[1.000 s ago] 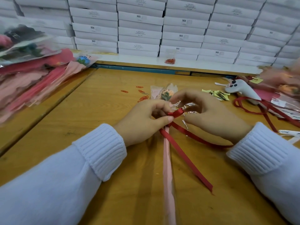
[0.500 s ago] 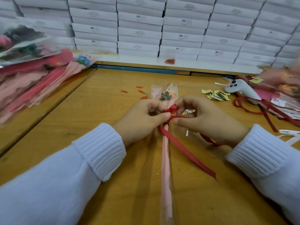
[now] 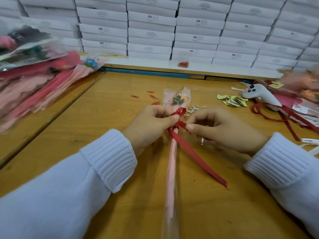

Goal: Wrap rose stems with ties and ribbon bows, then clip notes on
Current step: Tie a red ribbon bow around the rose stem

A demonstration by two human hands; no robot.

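Observation:
A single rose in a clear sleeve with pink paper (image 3: 172, 163) lies lengthwise on the wooden table (image 3: 110, 107), its flower head (image 3: 178, 99) pointing away from me. A red ribbon (image 3: 193, 152) is tied around the stem just below the flower. My left hand (image 3: 151, 125) pinches an upright red loop (image 3: 179, 112) of that ribbon. My right hand (image 3: 219, 128) pinches the ribbon at the knot on the other side. One ribbon tail trails toward me and to the right across the table.
Wrapped roses are piled at the left (image 3: 34, 80) and far right (image 3: 303, 87). Red paper clips (image 3: 151, 96), silver ties (image 3: 196, 108), yellow notes (image 3: 233, 100), a white controller (image 3: 259, 94) and loose red ribbon (image 3: 276, 116) lie behind my hands. White boxes (image 3: 151, 31) are stacked along the back.
A ribbon loop now stands up above my left thumb. My right hand has slid in close to the knot, and the second ribbon tail that lay to the right is taken up.

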